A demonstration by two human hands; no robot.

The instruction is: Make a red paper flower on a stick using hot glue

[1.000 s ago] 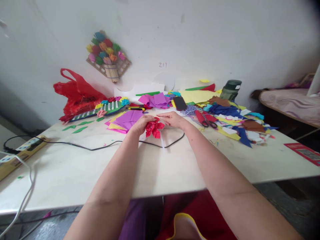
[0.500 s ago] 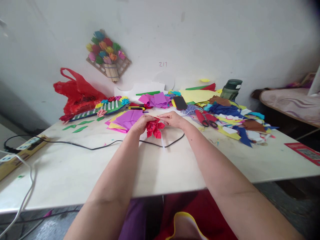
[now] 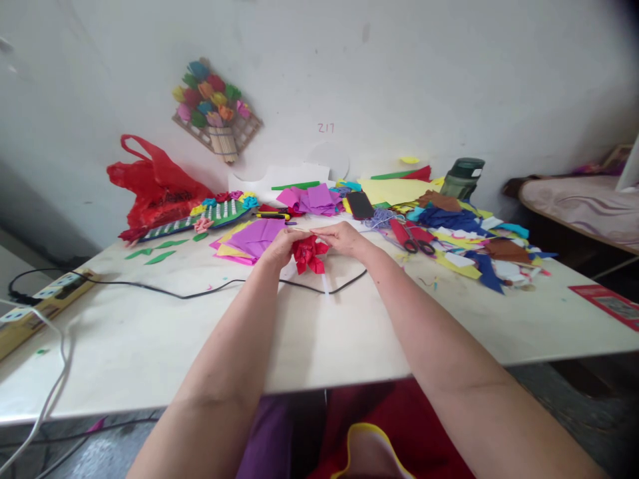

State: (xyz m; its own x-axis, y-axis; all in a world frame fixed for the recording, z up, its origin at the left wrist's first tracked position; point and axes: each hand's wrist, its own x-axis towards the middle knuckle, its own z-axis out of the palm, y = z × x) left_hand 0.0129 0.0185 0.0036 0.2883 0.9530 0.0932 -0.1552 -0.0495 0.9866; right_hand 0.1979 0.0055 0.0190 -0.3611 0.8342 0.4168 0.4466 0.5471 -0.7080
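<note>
A red paper flower (image 3: 309,255) with pointed folded petals is between my two hands, just above the table. My left hand (image 3: 285,245) is closed on its left side, the fingertips at the top edge. From the other side, my right hand (image 3: 343,238) pinches at the flower's top, its fingertips meeting those of the left; what lies between the tips is too small to make out. Below the flower a thin whitish stick (image 3: 326,285) points toward me, its far end hidden. A black cable (image 3: 239,281) passes under it. Purple and yellow paper sheets (image 3: 257,239) lie beside my left hand.
Scissors (image 3: 418,246), a dark phone (image 3: 359,205) and heaped paper scraps (image 3: 494,249) lie to the right. A green bottle (image 3: 463,177) stands behind. At left are a red plastic bag (image 3: 154,183), green paper leaves (image 3: 160,258) and a power strip (image 3: 50,299).
My right fingers have drawn in and flattened over the flower's top, closer to the left fingertips. The flower has turned slightly between my hands.
</note>
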